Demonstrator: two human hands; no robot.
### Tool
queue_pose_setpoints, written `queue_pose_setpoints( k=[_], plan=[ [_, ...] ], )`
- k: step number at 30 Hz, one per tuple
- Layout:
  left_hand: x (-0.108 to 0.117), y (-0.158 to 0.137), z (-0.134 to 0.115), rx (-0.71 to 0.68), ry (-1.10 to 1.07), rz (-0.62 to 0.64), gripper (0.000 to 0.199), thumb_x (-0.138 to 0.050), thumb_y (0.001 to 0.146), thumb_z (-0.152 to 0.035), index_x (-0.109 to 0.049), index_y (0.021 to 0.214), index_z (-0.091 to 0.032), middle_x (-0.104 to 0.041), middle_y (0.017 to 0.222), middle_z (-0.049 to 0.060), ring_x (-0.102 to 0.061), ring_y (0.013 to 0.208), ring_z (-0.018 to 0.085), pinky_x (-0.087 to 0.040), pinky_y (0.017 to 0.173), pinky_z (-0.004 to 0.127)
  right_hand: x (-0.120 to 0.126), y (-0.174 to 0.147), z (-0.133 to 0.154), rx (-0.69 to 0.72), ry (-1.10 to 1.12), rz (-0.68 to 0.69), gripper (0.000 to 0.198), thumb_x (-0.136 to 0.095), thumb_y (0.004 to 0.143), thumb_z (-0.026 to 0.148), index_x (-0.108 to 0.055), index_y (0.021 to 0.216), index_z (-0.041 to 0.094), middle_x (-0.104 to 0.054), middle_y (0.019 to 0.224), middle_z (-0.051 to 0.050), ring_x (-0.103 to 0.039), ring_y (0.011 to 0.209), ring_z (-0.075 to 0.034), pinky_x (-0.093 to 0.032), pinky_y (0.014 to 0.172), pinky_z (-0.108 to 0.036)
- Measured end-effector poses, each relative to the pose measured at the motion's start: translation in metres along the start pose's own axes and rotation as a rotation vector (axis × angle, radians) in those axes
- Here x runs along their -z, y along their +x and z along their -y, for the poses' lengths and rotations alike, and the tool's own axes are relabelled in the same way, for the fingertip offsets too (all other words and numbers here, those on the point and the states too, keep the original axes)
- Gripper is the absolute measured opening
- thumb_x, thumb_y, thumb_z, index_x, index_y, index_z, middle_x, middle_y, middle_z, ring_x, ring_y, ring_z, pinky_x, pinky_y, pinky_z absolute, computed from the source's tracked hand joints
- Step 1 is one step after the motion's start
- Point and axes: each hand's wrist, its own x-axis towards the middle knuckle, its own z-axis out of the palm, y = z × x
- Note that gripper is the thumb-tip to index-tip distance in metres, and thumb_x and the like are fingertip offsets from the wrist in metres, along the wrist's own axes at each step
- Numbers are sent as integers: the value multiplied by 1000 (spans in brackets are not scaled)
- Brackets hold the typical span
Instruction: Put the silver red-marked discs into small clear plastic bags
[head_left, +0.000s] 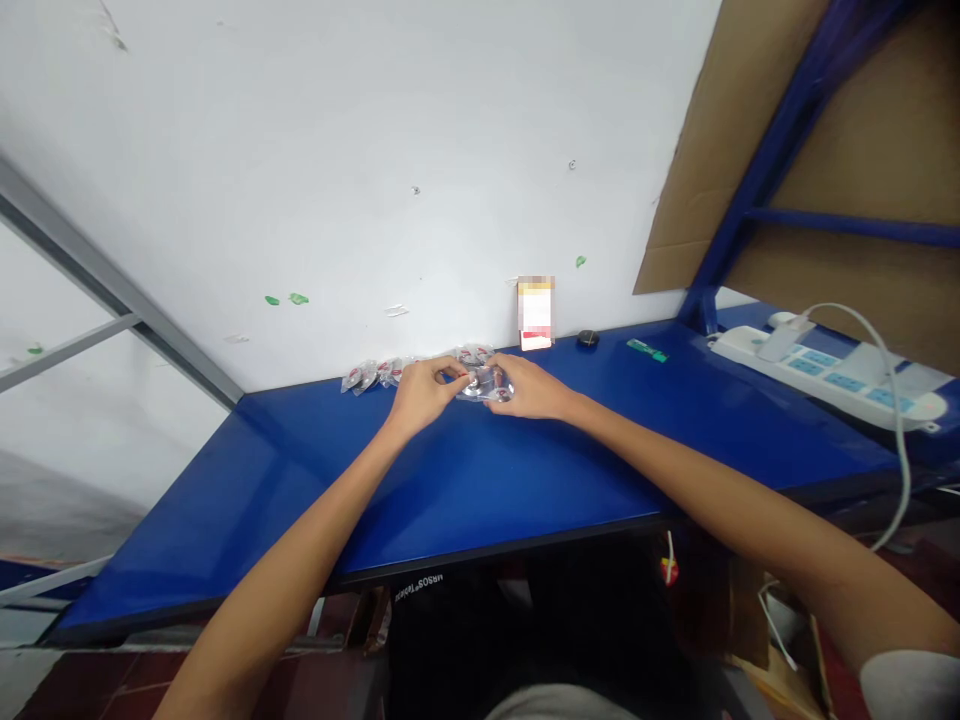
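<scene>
light cloth (562,703) at the bottom centre of the frame lies nearest the camera. clear plastic packet (475,383) with shiny contents (too small to identify): centre of the frame, between both hands, above the far part of the blue table (480,480). left hand (429,388): thumb and fingertips pinched nearly together on the packet's left side. right hand (526,387): fingers partly curled, gripping the packet's right side. similar packets (367,376) lie along the wall (330,170), beyond and left of the hands. upright card (535,312), small black object (587,339) and green item (647,350) follow toward the right. white power strip (825,375): right side of the frame, with a plug inserted.
</scene>
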Motion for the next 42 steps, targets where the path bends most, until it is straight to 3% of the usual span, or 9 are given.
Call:
queue_pose_setpoints(
  k=[6, 11, 15, 21, 27, 33, 37, 42],
  plan=[
    [-10, -4, -7, 91, -186, 94, 29, -76, 90, -47, -82, 95, -20, -81, 84, 5, -60, 51, 15, -44, 55, 28, 0, 0, 8, 4, 106, 23, 51, -82, 81, 37, -62, 125, 21, -74, 119, -10, -71, 101, -28, -53, 86, -38],
    [-7, -7, -17, 2, -100, 38, 19, -74, 93, -36, -83, 101, -22, -83, 95, 5, -77, 78, 22, -55, 71, 29, -1, 1, 14, -90, 224, 39, 44, -80, 83, 42, -64, 118, 21, -74, 103, -5, -69, 88, -23, -51, 78, -34],
    [-1, -7, -19, 28, -133, 76, 24, -71, 94, -41, -82, 104, -21, -83, 96, 5, -63, 48, 14, -51, 56, 29, 1, 1, 12, -128, 292, 46, 43, -80, 84, 45, -65, 116, 21, -73, 101, -3, -67, 86, -22, -48, 76, -32],
    [-7, -3, -12, 181, -248, 30, 20, -81, 82, -35, -82, 91, -17, -82, 89, 7, -58, 44, 11, -45, 48, 28, 2, 0, 15, -103, 313, 57, 40, -82, 82, 41, -65, 114, 22, -75, 103, -4, -69, 89, -24, -49, 79, -34],
    [-16, -6, -18, 267, -304, 49, 26, -84, 78, -38, -80, 91, -16, -77, 71, 4, -48, 37, 9, -30, 39, 24, -3, 2, 20, -35, 225, 63, 39, -82, 82, 37, -65, 113, 20, -74, 103, -5, -68, 89, -23, -49, 79, -34],
    [-20, -10, -27, 288, -361, 35, 27, -85, 76, -33, -67, 89, -18, -74, 68, 0, -49, 36, 7, -28, 38, 20, -7, 2, 14, 37, 77, 15, 40, -80, 82, 31, -62, 117, 22, -73, 108, -7, -68, 92, -25, -49, 79, -35],
    [-17, -9, -26, 253, -312, -36, 24, -82, 78, -31, -61, 81, -19, -66, 58, -4, -48, 35, 8, -26, 38, 19, -2, 2, 17, 75, -118, -130, 44, -81, 81, 35, -61, 117, 20, -72, 114, -12, -66, 103, -31, -49, 90, -42],
    [-18, -7, -21, 227, -311, -56, 25, -81, 80, -33, -60, 79, -20, -64, 56, -4, -48, 35, 8, -26, 38, 19, 1, 2, 26, 162, -337, -156, 28, -75, 89, 39, -60, 104, 20, -71, 106, -14, -63, 102, -34, -46, 93, -46]
  ],
)
